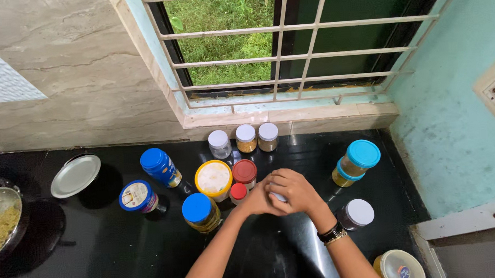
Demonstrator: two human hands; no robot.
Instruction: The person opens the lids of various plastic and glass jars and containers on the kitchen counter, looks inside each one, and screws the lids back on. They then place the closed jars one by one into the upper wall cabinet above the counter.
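Risk: small jars stand close on the L side, e.g. red-lid jar (pixel 238 193) and blue-lid jar (pixel 200 211); an elbow swing could topple them. Left hand (pixel 259 199) wraps a small white-capped jar (pixel 278 197) at counter (pixel 124 255) centre; right hand (pixel 295 191) closes over its cap. Jar mostly hidden; long axis appears approx. vertical, cap up. White-lid jar (pixel 357 213) sits R, near the wrist.

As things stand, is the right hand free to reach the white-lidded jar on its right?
Probably not at once: the right hand is clasped with the left hand around a small white-capped item. The path to the white-lidded jar looks clear.
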